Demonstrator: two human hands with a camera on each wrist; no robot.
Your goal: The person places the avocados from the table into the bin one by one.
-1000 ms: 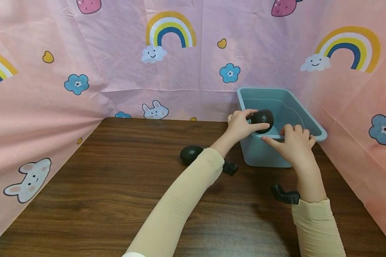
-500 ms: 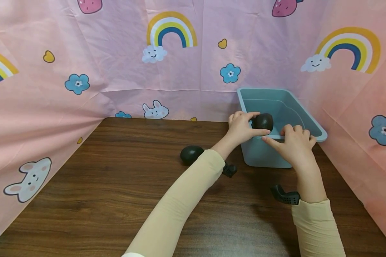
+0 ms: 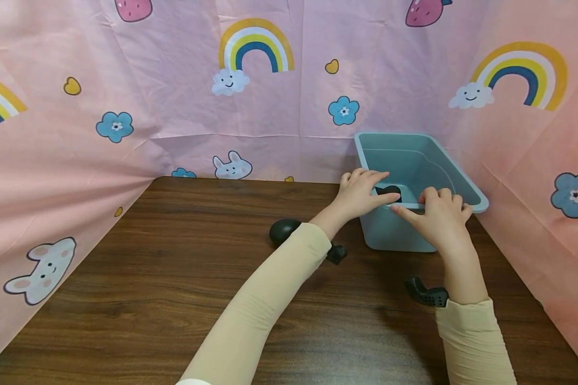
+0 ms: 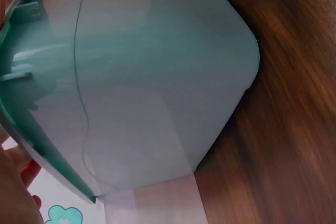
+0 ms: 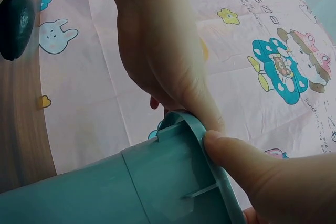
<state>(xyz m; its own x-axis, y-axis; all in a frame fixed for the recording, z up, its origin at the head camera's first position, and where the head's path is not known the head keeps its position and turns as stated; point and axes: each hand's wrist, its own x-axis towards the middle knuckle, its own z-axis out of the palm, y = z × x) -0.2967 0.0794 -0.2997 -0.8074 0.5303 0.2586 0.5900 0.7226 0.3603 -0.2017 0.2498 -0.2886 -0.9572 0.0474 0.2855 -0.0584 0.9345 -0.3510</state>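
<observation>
In the head view, a pale blue plastic bin stands at the back right of the table. Inside, low at its near left corner, lies a dark avocado, partly hidden by my left hand. That hand reaches over the corner rim, thumb and fingers spread apart with nothing between them. My right hand grips the bin's near rim, the thumb outside and the fingers reaching over it. Another dark avocado lies on the table, partly covered by my left forearm; the right wrist view shows this avocado too.
Brown wood-grain table runs under everything. A pink printed cloth hangs behind it and along both sides, close to the bin. Black wrist mounts stick out below the wrists.
My left hand has let go of the avocado, which has dropped from between its fingers to lower in the bin. My right hand stays on the rim.
</observation>
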